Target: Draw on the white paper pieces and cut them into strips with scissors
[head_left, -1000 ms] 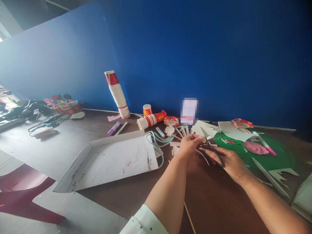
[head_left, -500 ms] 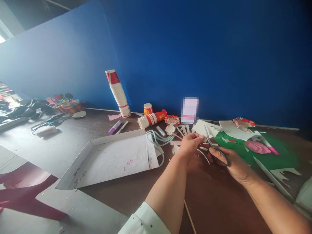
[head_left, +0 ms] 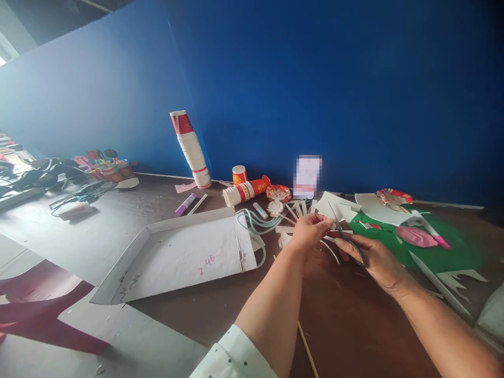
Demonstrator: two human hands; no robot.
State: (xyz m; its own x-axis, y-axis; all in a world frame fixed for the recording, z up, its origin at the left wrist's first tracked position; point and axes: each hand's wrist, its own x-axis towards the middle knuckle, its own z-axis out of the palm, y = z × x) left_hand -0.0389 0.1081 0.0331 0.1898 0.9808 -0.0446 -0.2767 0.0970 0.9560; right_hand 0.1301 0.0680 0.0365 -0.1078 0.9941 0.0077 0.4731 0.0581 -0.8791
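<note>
My left hand [head_left: 311, 231] is closed in a pinch on a small piece of white paper, mostly hidden by the fingertips. My right hand [head_left: 384, 268] grips dark-handled scissors [head_left: 357, 251], their blades pointing up and away beside the left fingertips. Whether the blades touch the paper I cannot tell. Just beyond my hands lie white paper strips [head_left: 302, 208] and a white paper sheet [head_left: 338, 207]. A thin curled paper strip [head_left: 333, 250] rests on the table below the fingers. A cut-out figure with a red-and-white frilled head [head_left: 278, 194] lies behind, to the left.
A shallow white box [head_left: 189, 257] lies left of my hands. Stacked paper cups [head_left: 192, 152] stand by the blue wall [head_left: 315, 94], with more cups [head_left: 246, 191] on their side. Green paper [head_left: 378, 239] is at the right, under a pink cut-out [head_left: 416, 236] and a marker [head_left: 433, 231].
The scissors have tilted further to the left, and my right hand has shifted slightly left. My left hand keeps its pinch in nearly the same place.
</note>
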